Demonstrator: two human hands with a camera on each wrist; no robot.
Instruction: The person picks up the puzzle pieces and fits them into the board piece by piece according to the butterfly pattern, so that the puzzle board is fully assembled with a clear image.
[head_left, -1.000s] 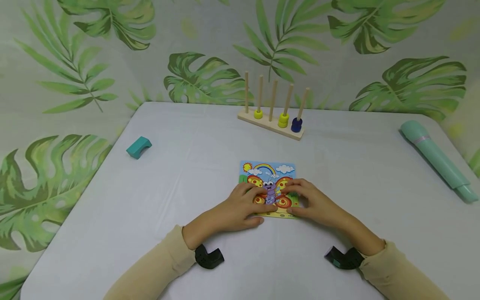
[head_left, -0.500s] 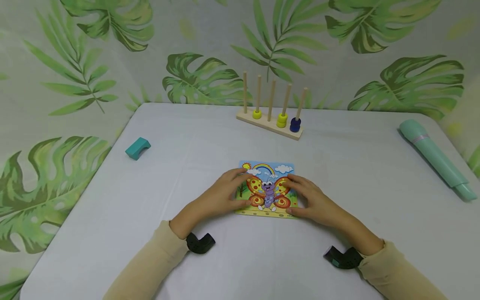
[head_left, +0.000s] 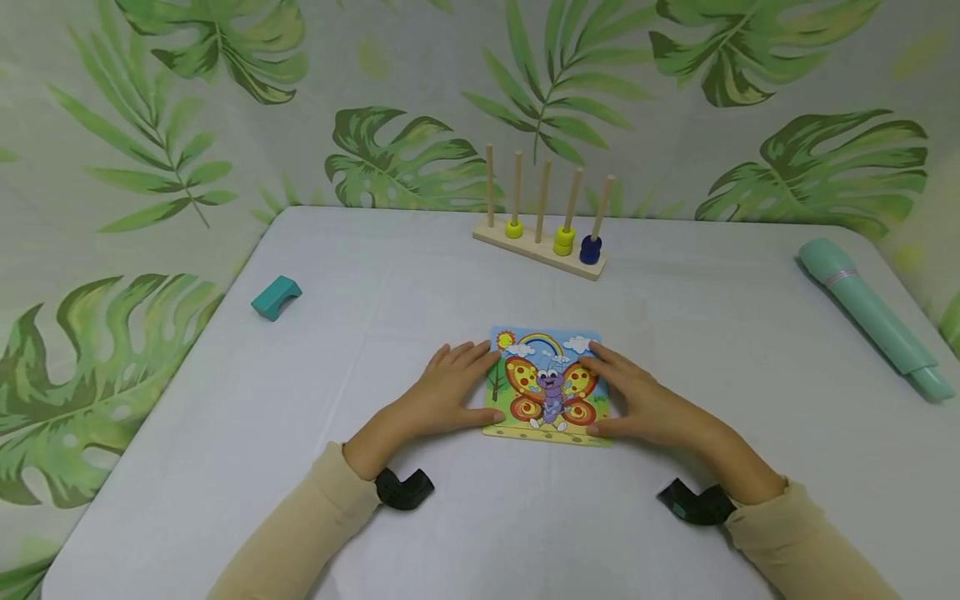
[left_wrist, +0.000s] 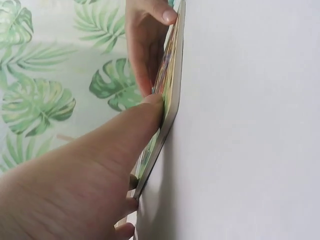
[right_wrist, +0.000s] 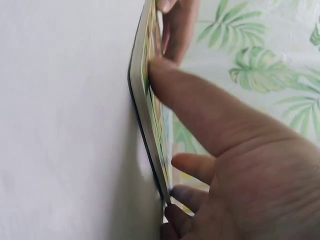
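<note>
A square picture puzzle with a purple butterfly, sun and rainbow lies on the white table, between both hands. My left hand rests at its left side with the fingers fairly straight. In the left wrist view the left thumb lies on the printed face and fingertips are at the board's edge. My right hand touches the right side, its fingers spread over the upper right part and the thumb near the lower right corner. The right wrist view shows the right thumb on the face too; other fingers are by the edge.
At the back stands a wooden peg stand with yellow and dark blue beads. A teal arch block lies at the left. On the right rests a mint-green microphone-shaped object. Leaf-patterned cloth hangs behind the table.
The left hand has moved from over the puzzle's face to its left side, uncovering the picture. The puzzle has shifted slightly right and nearer, and the right hand has moved slightly right with it.
</note>
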